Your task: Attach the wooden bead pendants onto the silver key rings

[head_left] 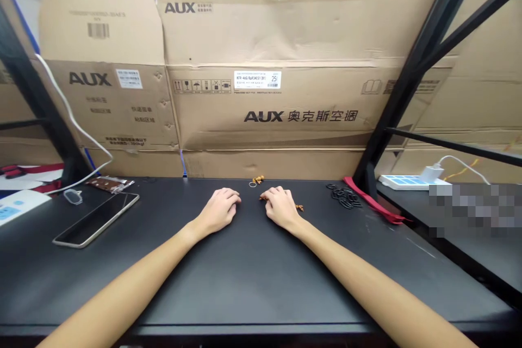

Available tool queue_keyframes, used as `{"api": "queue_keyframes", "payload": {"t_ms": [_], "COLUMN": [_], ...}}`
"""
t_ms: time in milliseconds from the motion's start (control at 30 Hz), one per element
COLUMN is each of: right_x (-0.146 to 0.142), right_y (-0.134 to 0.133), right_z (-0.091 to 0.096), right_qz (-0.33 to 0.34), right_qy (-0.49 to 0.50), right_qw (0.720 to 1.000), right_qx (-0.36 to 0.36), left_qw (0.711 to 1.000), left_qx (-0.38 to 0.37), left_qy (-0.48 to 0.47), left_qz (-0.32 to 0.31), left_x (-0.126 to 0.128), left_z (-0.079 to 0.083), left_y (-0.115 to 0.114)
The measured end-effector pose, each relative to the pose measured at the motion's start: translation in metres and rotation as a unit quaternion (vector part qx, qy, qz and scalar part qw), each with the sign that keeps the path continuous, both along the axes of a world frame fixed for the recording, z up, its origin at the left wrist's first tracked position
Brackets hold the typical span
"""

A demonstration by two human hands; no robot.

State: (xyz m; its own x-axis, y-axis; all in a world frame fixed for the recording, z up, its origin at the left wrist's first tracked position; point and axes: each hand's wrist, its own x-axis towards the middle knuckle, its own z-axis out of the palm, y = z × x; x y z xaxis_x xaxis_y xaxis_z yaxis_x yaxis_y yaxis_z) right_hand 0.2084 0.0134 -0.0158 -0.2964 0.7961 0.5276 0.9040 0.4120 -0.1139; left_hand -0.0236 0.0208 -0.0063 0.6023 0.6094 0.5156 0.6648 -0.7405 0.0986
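Note:
My left hand (221,210) rests on the dark tabletop, fingers loosely bent and thumb a little apart, holding nothing visible. Opposite it, my right hand (281,207) lies palm down with its fingers loosely bent. It covers the middle of a small orange-brown object (300,207), which pokes out beside the wrist and near the fingertips; its kind is hidden. Just beyond the hands lies an orange keychain (258,180) with a metal ring (253,185). To the right is a pile of black oval links (345,196).
A phone (98,220), a brown packet (109,184) and a white cable (81,130) are at left. A red strap (377,202) and a power strip (408,181) lie at right. Large cardboard boxes (269,32) and a black frame post (402,87) stand along the back.

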Motion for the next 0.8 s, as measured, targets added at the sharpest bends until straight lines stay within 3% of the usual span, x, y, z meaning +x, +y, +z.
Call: {"api": "queue_keyframes", "payload": {"t_ms": [100,267,433,533,667,800], "right_x": [-0.001,0.002,0.010,0.012,0.011,0.008], "right_y": [0.001,0.007,0.010,0.011,0.011,0.006], "right_z": [-0.001,-0.003,-0.001,0.000,-0.001,0.002], "right_qz": [0.002,-0.018,-0.040,-0.058,-0.058,0.058], "right_qy": [0.006,-0.002,-0.007,-0.007,-0.003,0.057], "right_qw": [1.000,1.000,0.999,0.998,0.998,0.996], "right_qx": [0.002,0.002,-0.009,-0.015,0.004,0.036], "left_qw": [0.999,0.995,0.995,0.995,0.995,0.996], "left_qx": [0.018,0.025,0.021,0.021,0.005,-0.044], "left_qy": [0.033,0.084,0.087,0.091,0.093,0.052], "left_qz": [0.000,0.037,0.041,0.029,-0.026,-0.065], "left_x": [0.023,0.062,0.074,0.067,0.047,0.026], "left_z": [-0.002,-0.004,-0.006,-0.004,0.001,0.007], "left_y": [0.003,0.026,0.037,0.024,-0.009,-0.035]}}
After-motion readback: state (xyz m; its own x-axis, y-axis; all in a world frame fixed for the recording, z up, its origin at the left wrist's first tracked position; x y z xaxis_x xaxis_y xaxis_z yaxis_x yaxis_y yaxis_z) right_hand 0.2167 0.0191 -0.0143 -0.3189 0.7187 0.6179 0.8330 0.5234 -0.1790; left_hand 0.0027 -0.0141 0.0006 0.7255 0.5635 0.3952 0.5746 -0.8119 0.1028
